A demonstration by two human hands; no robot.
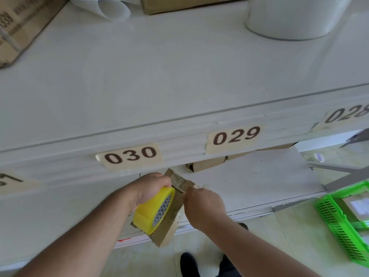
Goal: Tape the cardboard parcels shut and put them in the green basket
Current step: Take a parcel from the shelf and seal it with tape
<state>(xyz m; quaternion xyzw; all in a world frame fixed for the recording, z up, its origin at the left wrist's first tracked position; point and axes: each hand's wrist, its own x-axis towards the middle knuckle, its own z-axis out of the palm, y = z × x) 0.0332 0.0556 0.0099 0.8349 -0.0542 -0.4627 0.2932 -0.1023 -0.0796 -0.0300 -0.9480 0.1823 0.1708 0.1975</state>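
Left fingers (159,181) grip tape roll (153,210); right fingers (189,193) pinch the lengthwise-tilted parcel (175,206).

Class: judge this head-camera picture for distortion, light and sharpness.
Head view: the wide lens bows the shelf edge; light is soft and even, shadows faint; the green basket glows oversaturated at its far rim; the 030 label reads clearly, while the upper shelf's cardboard box looks soft.

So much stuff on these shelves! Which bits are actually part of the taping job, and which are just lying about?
Part of the job:
- yellow tape roll, gripped by the left hand
- cardboard parcel, which the right hand works at
- green basket, a parcel already inside

Just lying about:
- number labels 030 and 029
- white roll
- printed carton
- flattened cardboard
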